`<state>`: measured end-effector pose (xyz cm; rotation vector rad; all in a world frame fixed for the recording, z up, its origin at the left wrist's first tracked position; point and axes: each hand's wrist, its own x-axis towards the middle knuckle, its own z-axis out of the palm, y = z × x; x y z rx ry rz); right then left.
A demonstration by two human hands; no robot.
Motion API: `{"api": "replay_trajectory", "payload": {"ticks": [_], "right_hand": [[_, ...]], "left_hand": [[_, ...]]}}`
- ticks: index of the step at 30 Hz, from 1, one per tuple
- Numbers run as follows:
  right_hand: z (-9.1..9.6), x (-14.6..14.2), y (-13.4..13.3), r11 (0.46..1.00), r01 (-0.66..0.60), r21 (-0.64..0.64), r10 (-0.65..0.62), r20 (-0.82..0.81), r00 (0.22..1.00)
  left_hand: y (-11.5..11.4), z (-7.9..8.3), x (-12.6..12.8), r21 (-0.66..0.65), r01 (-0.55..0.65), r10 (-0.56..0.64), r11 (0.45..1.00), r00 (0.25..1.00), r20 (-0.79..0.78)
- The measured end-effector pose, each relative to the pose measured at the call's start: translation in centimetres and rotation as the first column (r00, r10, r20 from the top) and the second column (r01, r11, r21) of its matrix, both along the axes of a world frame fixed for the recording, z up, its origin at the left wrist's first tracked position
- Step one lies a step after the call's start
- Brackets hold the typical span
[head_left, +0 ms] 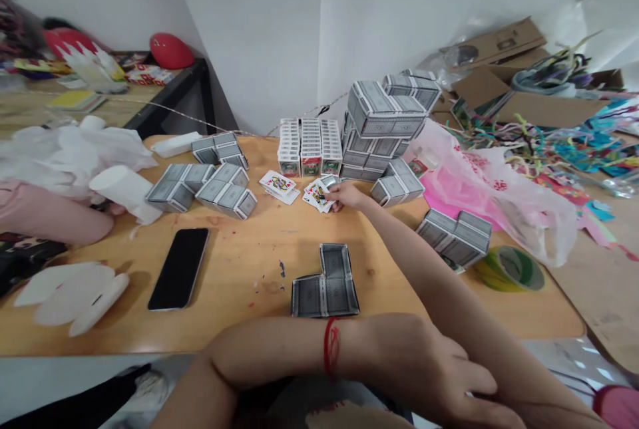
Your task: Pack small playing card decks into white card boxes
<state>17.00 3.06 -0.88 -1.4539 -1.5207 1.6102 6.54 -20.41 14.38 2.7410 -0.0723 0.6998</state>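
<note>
Near the back middle, my right hand (pixel 340 196) pinches the edge of a small fan of playing cards (pixel 315 195), which rests on the table face up. Left of it lies another face-up pile of cards (pixel 279 185), with a queen of hearts on top. My left hand (pixel 424 362), with a red string bracelet (pixel 331 346) at the wrist, lies across my right forearm. Its fingers are loosely bent and slightly apart, with nothing visible in them. An L-shaped block made of card-box backs (pixel 329 283) sits on the table in front of me.
Rows of card boxes (pixel 310 149) stand at the back beside a tall stack of grey blocks (pixel 379 123). More grey blocks (pixel 227 189) lie left. A phone (pixel 178 269), a white roll (pixel 124 186), green-yellow tape (pixel 509 269) and a pink-white plastic bag (pixel 479 183) surround the work area.
</note>
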Motion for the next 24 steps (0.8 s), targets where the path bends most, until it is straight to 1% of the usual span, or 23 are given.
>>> {"api": "replay_trajectory", "payload": {"ticks": [2, 4, 6, 8, 9, 10, 11, 12, 13, 15, 16, 17, 18, 20, 21, 22, 24], "right_hand": [[0.0, -0.1, -0.1, 1.0, 0.013, 0.016, -0.013, 0.003, 1.0], [-0.1, -0.2, -0.2, 0.999, 0.021, 0.041, -0.021, 0.01, 1.0], [-0.1, -0.4, -0.3, 0.997, 0.033, 0.063, -0.034, 0.02, 0.999], [-0.1, -0.5, -0.4, 0.996, 0.044, 0.078, -0.046, 0.026, 0.999], [-0.1, -0.6, -0.4, 0.995, 0.05, 0.084, -0.053, 0.03, 0.998], [-0.1, -0.6, -0.5, 0.994, 0.056, 0.091, -0.059, 0.036, 0.998], [0.0, -0.7, -0.6, 0.993, 0.06, 0.099, -0.064, 0.042, 0.997], [0.1, -0.7, -0.7, 0.992, 0.064, 0.105, -0.069, 0.048, 0.996], [0.1, -0.8, -0.8, 0.991, 0.069, 0.112, -0.075, 0.054, 0.996], [0.2, -0.9, -0.9, 0.991, 0.076, 0.114, -0.083, 0.061, 0.995], [0.2, -0.9, -1.0, 0.99, 0.077, 0.117, -0.085, 0.062, 0.994], [0.2, -1.0, -1.0, 0.99, 0.077, 0.12, -0.085, 0.061, 0.995], [0.2, -1.0, -1.1, 0.989, 0.08, 0.124, -0.088, 0.059, 0.994], [0.3, -1.1, -1.1, 0.987, 0.088, 0.134, -0.096, 0.055, 0.994], [0.3, -1.1, -1.2, 0.986, 0.091, 0.137, -0.099, 0.052, 0.994], [0.3, -1.1, -1.2, 0.985, 0.097, 0.14, -0.105, 0.051, 0.993], [0.3, -1.2, -1.3, 0.983, 0.108, 0.148, -0.118, 0.06, 0.991]], "left_hand": [[0.1, -1.0, 0.3, 0.047, 0.183, -0.186, 0.982, 0.979, 0.078], [1.1, -1.6, -0.2, 0.065, 0.153, -0.157, 0.986, 0.985, 0.073], [2.7, -1.9, -1.4, 0.006, 0.069, -0.069, 0.998, 0.997, 0.043], [4.5, -2.0, -2.9, -0.106, -0.019, 0.022, 0.994, 0.999, 0.025], [5.4, -2.1, -3.7, -0.163, -0.076, 0.082, 0.984, 0.996, 0.03], [6.2, -2.2, -4.6, -0.225, -0.156, 0.164, 0.962, 0.986, 0.015], [7.0, -2.4, -5.6, -0.302, -0.241, 0.256, 0.922, 0.967, 0.009], [7.6, -2.6, -6.6, -0.394, -0.32, 0.347, 0.862, 0.938, -0.004], [8.1, -3.0, -7.7, -0.498, -0.391, 0.431, 0.774, 0.901, -0.037], [8.4, -3.7, -10.1, -0.681, -0.477, 0.516, 0.556, 0.84, -0.167], [8.3, -4.1, -11.5, -0.741, -0.507, 0.515, 0.44, 0.819, -0.254], [7.9, -4.5, -12.8, -0.778, -0.537, 0.486, 0.327, 0.801, -0.349], [7.2, -4.7, -14.2, -0.794, -0.565, 0.421, 0.223, 0.791, -0.444], [5.4, -5.0, -17.1, -0.772, -0.634, 0.219, 0.044, 0.76, -0.611], [4.2, -5.1, -18.5, -0.737, -0.674, 0.136, -0.044, 0.727, -0.673], [3.1, -5.2, -19.9, -0.687, -0.717, 0.101, -0.119, 0.68, -0.727], [0.8, -5.5, -22.7, -0.594, -0.774, 0.071, -0.219, 0.594, -0.801]]}}
